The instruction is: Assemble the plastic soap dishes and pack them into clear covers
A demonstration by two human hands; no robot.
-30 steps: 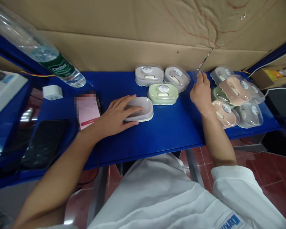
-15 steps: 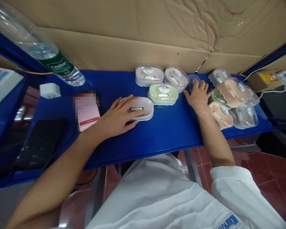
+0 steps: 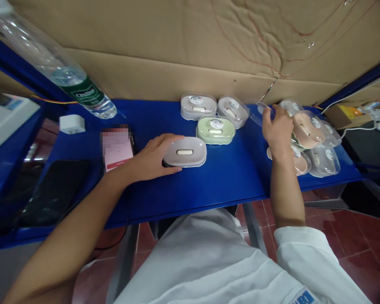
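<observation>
My left hand is closed around the left end of a grey oval plastic box on the blue table, thumb along its near side and fingers along the far side. A small white bar sits in the middle of the box's top. Over on the right, my right hand pinches a clear plastic cover beside a pile of boxes; its fingertips are partly hidden. Just behind the grey box stand a green box and two greyish boxes, each with a clear cover and a round sticker.
Piled at the right are several covered boxes, peach and grey. To the left lie a phone, a white charger and a leaning water bottle. A brown padded wall closes off the back.
My left hand has drawn back from the top of the grey box to its left end, baring the white bar. My right hand has shifted right and lifted the clear cover's edge.
</observation>
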